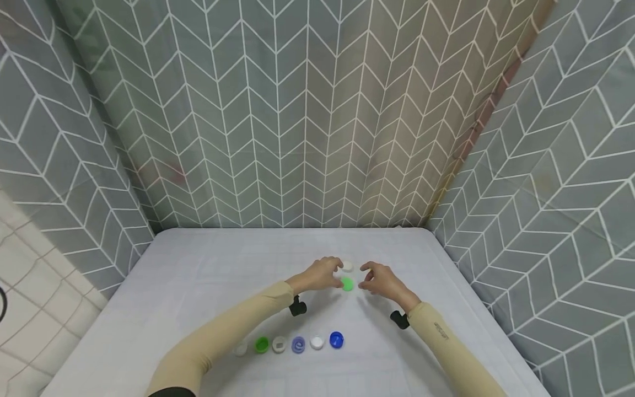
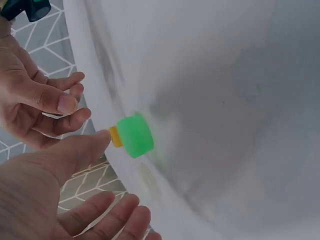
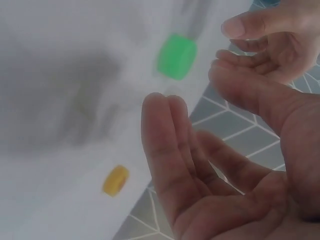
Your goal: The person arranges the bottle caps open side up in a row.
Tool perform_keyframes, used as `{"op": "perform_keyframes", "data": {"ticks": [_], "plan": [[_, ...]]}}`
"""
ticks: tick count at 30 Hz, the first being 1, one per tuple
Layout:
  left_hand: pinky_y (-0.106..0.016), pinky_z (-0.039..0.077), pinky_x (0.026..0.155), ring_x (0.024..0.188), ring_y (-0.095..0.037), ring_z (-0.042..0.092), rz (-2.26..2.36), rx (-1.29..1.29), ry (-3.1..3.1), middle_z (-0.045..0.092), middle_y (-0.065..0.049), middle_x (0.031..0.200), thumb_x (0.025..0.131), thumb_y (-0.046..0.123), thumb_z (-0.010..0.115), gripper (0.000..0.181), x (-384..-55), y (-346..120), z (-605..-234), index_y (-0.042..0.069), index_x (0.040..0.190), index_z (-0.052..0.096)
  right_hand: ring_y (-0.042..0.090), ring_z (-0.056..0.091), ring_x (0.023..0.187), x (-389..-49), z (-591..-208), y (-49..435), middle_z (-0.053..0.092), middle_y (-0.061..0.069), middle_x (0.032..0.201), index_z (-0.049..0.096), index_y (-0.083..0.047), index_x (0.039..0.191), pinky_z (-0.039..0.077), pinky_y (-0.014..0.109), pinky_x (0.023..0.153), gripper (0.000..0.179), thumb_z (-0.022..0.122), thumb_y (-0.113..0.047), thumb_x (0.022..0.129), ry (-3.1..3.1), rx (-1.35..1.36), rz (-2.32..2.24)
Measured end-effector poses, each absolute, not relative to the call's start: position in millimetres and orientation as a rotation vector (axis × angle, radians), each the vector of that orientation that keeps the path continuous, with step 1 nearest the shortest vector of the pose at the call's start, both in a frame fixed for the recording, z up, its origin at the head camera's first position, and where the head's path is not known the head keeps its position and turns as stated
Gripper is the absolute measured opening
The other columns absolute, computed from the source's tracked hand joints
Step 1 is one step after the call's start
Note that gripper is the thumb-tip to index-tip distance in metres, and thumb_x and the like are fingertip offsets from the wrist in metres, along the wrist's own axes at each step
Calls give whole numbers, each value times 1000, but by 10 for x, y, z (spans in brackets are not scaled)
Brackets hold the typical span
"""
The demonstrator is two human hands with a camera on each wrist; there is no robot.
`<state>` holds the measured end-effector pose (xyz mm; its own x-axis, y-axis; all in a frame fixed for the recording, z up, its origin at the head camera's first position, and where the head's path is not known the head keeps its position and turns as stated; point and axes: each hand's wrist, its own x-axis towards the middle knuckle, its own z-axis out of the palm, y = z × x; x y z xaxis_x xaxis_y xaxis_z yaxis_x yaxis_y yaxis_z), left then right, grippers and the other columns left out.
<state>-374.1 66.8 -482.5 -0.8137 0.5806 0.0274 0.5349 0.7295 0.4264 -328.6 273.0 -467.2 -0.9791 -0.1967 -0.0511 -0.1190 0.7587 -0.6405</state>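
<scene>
A bright green cap (image 1: 347,284) stands on the white cloth between the two hands, with a white cap (image 1: 347,266) just behind it. My left hand (image 1: 319,274) is at the green cap's left, thumb tip close to it, fingers loosely bent and holding nothing. On the other side my right hand (image 1: 383,280) has thumb and fingers spread apart, also holding nothing. A small yellow piece (image 3: 116,180) lies on the cloth beyond the right fingertips. In the left wrist view, the yellow piece (image 2: 116,136) shows between the left thumb tip and the green cap (image 2: 136,135).
Nearer the body runs a row of round caps: a green one (image 1: 262,344), a white one (image 1: 279,344), a bluish-purple one (image 1: 298,344), another white one (image 1: 317,342) and a blue one (image 1: 336,339). A patterned curtain (image 1: 307,138) hangs behind the table (image 1: 198,264).
</scene>
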Motion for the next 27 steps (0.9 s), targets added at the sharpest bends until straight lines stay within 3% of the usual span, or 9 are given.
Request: {"op": "perform_keyframes", "data": {"ticks": [8,16,27], "plan": [[-37,49,91,106,-21,60,537,873,2779,64,-8,114,80,30,78,56,-3765,741,-4916,4,127,58,14,60,62,-3378,-4818,2648,63,6,81,60,1,118,51,27,57,43,77,-10,80,2833,-251,-939],[-28,48,77,90,-14,57,575,922,2778,63,-3,101,78,23,80,40,-3797,767,-4998,6,112,69,11,56,60,-3417,-4937,2526,64,5,79,64,4,112,47,23,54,34,72,-4,81,2813,-260,-969],[-25,48,77,89,-12,56,711,916,2758,61,0,98,81,22,78,31,-3817,770,-5077,8,107,71,10,51,59,-3446,-5035,2489,61,3,73,68,2,105,44,22,52,24,72,-3,82,2870,-315,-1000]]}}
